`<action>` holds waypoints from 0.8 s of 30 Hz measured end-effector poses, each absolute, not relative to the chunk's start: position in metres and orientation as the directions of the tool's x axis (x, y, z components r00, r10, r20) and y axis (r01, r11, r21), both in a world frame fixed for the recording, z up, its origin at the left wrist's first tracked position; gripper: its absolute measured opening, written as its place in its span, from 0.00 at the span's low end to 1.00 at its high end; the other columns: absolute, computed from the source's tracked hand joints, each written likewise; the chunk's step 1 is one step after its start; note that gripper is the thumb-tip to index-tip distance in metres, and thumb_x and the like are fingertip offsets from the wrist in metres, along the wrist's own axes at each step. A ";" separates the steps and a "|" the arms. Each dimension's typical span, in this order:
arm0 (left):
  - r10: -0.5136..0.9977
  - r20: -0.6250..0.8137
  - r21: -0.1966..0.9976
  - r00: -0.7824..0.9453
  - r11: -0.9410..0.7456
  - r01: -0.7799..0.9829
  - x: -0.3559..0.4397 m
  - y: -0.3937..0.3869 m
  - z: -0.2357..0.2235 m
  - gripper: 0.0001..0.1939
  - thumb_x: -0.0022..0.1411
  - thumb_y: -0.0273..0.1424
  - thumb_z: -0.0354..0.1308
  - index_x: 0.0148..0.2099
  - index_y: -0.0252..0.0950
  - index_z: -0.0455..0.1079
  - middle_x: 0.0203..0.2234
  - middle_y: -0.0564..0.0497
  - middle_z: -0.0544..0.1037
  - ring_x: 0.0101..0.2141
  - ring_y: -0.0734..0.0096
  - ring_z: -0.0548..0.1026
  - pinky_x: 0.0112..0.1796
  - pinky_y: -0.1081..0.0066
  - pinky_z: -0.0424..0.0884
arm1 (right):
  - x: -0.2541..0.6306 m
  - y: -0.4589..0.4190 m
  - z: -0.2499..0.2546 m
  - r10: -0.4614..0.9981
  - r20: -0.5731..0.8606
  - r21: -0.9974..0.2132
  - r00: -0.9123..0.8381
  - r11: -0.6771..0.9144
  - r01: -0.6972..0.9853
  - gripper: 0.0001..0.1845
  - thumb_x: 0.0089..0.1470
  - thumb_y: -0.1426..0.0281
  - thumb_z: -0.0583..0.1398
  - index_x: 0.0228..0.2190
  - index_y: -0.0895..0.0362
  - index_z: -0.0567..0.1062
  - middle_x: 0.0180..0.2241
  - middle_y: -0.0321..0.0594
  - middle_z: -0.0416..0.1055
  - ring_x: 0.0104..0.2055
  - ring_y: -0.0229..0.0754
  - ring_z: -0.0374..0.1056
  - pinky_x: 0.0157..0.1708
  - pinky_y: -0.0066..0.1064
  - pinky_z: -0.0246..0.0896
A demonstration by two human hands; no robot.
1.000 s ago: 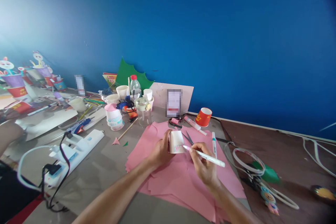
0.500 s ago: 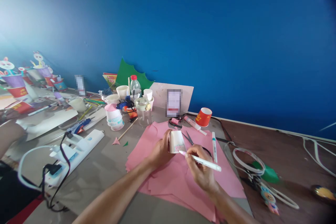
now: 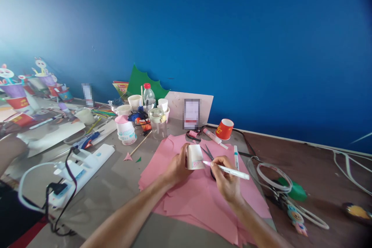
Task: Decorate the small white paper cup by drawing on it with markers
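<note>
My left hand (image 3: 178, 166) is closed around a white paper cup (image 3: 194, 152), gripping it from the left side. Pink slanted strokes and a line mark the cup near its lower edge. Between the fingers of my right hand (image 3: 226, 178) is a white marker (image 3: 232, 171), its pink tip pointing left at the cup's side; whether it touches cannot be made out. Sheets of pink paper (image 3: 186, 205) lie under both hands. Scissors (image 3: 208, 152) rest on the paper behind my right hand, their handles partly hidden by it.
A capped teal marker (image 3: 236, 158), a glue stick (image 3: 212, 135) and a red paper cup (image 3: 225, 129) stand or lie to the right. Leftward are a glass jar (image 3: 158, 124), a decorated cup (image 3: 125, 130) and a power strip (image 3: 84, 174). A co-worker's arm (image 3: 11, 149) shows at far left.
The marker in my right hand has moved slightly right and up along the cup. More pink strokes show on the cup. My left hand keeps its hold.
</note>
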State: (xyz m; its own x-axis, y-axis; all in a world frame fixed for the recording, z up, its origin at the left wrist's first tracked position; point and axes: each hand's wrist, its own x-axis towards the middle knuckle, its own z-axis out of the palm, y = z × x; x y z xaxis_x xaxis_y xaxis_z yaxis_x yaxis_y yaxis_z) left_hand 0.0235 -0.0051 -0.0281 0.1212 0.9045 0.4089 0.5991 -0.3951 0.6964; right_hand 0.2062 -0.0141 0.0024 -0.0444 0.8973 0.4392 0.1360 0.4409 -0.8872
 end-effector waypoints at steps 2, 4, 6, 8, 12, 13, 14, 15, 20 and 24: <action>0.904 0.413 0.699 0.116 -0.395 0.596 0.024 -0.005 -0.027 0.32 0.58 0.33 0.57 0.61 0.32 0.50 0.27 0.52 0.74 0.23 0.71 0.70 0.23 0.72 0.64 | 0.205 -0.016 0.005 0.893 0.449 -0.882 -0.046 0.450 0.137 0.10 0.58 0.66 0.57 0.25 0.53 0.66 0.18 0.28 0.57 0.18 0.33 0.53 0.17 0.26 0.48; 0.899 0.422 0.692 0.115 -0.401 0.601 0.024 -0.005 -0.027 0.31 0.57 0.32 0.56 0.60 0.32 0.50 0.28 0.51 0.75 0.23 0.70 0.71 0.23 0.71 0.64 | 0.204 -0.018 0.007 0.887 0.459 -0.875 -0.055 0.462 0.141 0.10 0.57 0.67 0.57 0.24 0.53 0.66 0.18 0.28 0.57 0.18 0.34 0.52 0.17 0.26 0.48; 0.895 0.430 0.684 0.120 -0.410 0.604 0.024 -0.004 -0.028 0.31 0.57 0.31 0.56 0.60 0.33 0.50 0.30 0.49 0.76 0.24 0.69 0.71 0.24 0.71 0.66 | 0.203 -0.020 0.009 0.884 0.461 -0.874 -0.075 0.467 0.136 0.10 0.57 0.67 0.57 0.24 0.53 0.66 0.18 0.29 0.57 0.18 0.34 0.53 0.17 0.26 0.48; 0.886 0.445 0.676 0.131 -0.428 0.600 0.024 -0.004 -0.028 0.32 0.56 0.30 0.56 0.60 0.33 0.49 0.33 0.47 0.77 0.25 0.68 0.73 0.25 0.69 0.69 | 0.201 -0.022 0.010 0.885 0.454 -0.877 -0.100 0.464 0.128 0.10 0.58 0.66 0.57 0.24 0.53 0.67 0.18 0.29 0.58 0.18 0.34 0.53 0.17 0.26 0.49; 0.877 0.462 0.668 0.134 -0.443 0.598 0.024 -0.005 -0.026 0.31 0.56 0.26 0.54 0.60 0.34 0.49 0.37 0.43 0.77 0.28 0.66 0.75 0.28 0.68 0.71 | 0.199 -0.026 0.009 0.885 0.445 -0.879 -0.135 0.461 0.123 0.10 0.57 0.66 0.57 0.24 0.53 0.67 0.19 0.31 0.59 0.19 0.36 0.53 0.17 0.27 0.49; 0.878 0.460 0.669 0.135 -0.442 0.598 0.024 -0.005 -0.026 0.31 0.56 0.27 0.55 0.60 0.34 0.50 0.36 0.44 0.77 0.27 0.66 0.75 0.27 0.69 0.70 | 0.199 -0.025 0.009 0.888 0.440 -0.883 -0.135 0.455 0.118 0.10 0.57 0.66 0.57 0.24 0.53 0.67 0.19 0.31 0.59 0.19 0.36 0.53 0.17 0.27 0.50; 0.879 0.458 0.670 0.135 -0.441 0.597 0.024 -0.005 -0.026 0.31 0.56 0.27 0.55 0.60 0.34 0.50 0.34 0.45 0.77 0.26 0.67 0.74 0.27 0.69 0.70 | 0.200 -0.025 0.009 0.893 0.431 -0.889 -0.129 0.445 0.111 0.10 0.57 0.66 0.58 0.24 0.53 0.67 0.18 0.30 0.59 0.19 0.35 0.53 0.17 0.27 0.50; 0.879 0.457 0.672 0.136 -0.441 0.595 0.024 -0.005 -0.027 0.31 0.56 0.28 0.55 0.61 0.35 0.49 0.32 0.47 0.77 0.25 0.67 0.74 0.26 0.70 0.69 | 0.201 -0.024 0.010 0.900 0.421 -0.896 -0.114 0.432 0.103 0.11 0.56 0.65 0.58 0.24 0.53 0.67 0.18 0.30 0.59 0.18 0.35 0.53 0.17 0.27 0.50; 0.879 0.457 0.675 0.137 -0.443 0.590 0.023 -0.004 -0.028 0.33 0.57 0.31 0.57 0.61 0.32 0.48 0.28 0.51 0.75 0.24 0.69 0.71 0.25 0.71 0.66 | 0.206 -0.013 0.013 0.927 0.375 -0.921 0.017 0.371 0.116 0.11 0.53 0.64 0.59 0.23 0.54 0.67 0.16 0.29 0.59 0.17 0.34 0.54 0.16 0.26 0.49; 0.885 0.445 0.688 0.135 -0.434 0.582 0.023 -0.005 -0.027 0.32 0.58 0.30 0.56 0.61 0.33 0.49 0.28 0.51 0.74 0.24 0.70 0.71 0.24 0.72 0.65 | 0.207 -0.010 0.014 0.932 0.360 -0.928 0.049 0.352 0.124 0.11 0.52 0.63 0.59 0.22 0.54 0.67 0.16 0.29 0.59 0.17 0.34 0.54 0.16 0.26 0.50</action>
State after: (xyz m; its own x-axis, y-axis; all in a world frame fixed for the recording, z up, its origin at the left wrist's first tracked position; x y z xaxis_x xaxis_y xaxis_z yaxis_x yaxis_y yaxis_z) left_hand 0.0229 -0.0053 -0.0272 0.1350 0.8853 0.4449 0.5817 -0.4343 0.6878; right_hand 0.2073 -0.0100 0.0139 0.0486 0.9316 0.3601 0.1235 0.3522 -0.9278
